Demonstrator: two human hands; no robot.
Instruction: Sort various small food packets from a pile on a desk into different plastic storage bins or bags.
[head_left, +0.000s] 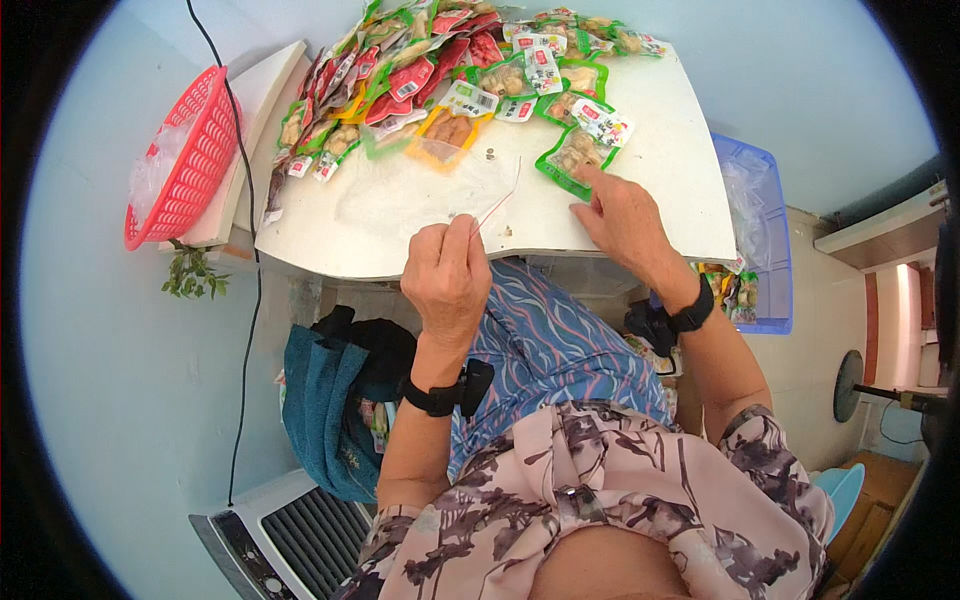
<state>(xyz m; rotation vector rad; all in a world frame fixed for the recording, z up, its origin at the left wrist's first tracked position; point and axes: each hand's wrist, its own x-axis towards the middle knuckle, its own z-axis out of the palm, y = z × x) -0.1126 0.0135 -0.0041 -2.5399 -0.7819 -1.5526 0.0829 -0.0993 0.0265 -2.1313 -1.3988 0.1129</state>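
Observation:
My left hand (448, 281) pinches the edge of a clear plastic bag (420, 191) with a thin red strip, just above the front of a white table (667, 202). The bag spreads over the tabletop, and its outline is hard to make out. My right hand (626, 217) has its index fingertip on a green-edged snack packet (574, 154), thumb apart near the packet's lower edge. Beyond it another green-edged packet (564, 109) overlaps others. A yellow-edged packet (450, 131) with brown food lies left of these, beside a heap of red packets (412, 79).
At left a red plastic basket (187, 165) holds clear bags, with a black cable (249, 187) hanging across it. A blue crate (780, 247) with bags and packets stands right of the table. A teal cloth (319, 420) hangs low at left, near a grey-and-black appliance (300, 532).

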